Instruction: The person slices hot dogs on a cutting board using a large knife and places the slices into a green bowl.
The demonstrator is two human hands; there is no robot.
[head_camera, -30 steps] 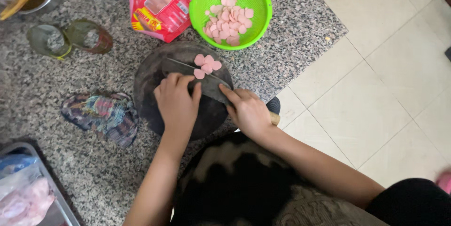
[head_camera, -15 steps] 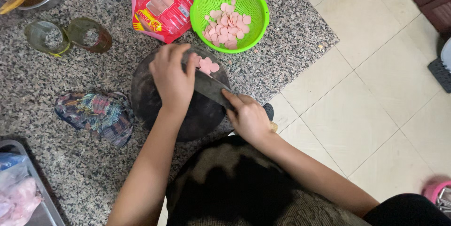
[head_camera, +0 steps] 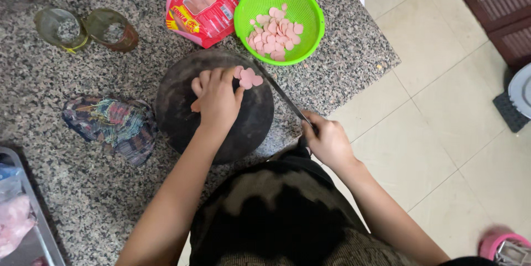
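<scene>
At frame centre, left hand (head_camera: 217, 99) pinned uncut sausage (head_camera: 195, 105) on board (head_camera: 182, 128); right hand (head_camera: 326, 141) gripped knife (head_camera: 285, 97); green colander (head_camera: 310, 39) held many slices (head_camera: 274, 34).

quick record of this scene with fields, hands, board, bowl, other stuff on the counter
left hand: left hand pressed on the round dark cutting board, over a piece of pink sausage
right hand: right hand grips the knife, blade lying across the board's right edge
slices: pink slices by the fingertips
bowl: green colander holding more slices
nearby: red packet, patterned cloth, two glass jars
surface: speckled granite counter
</scene>
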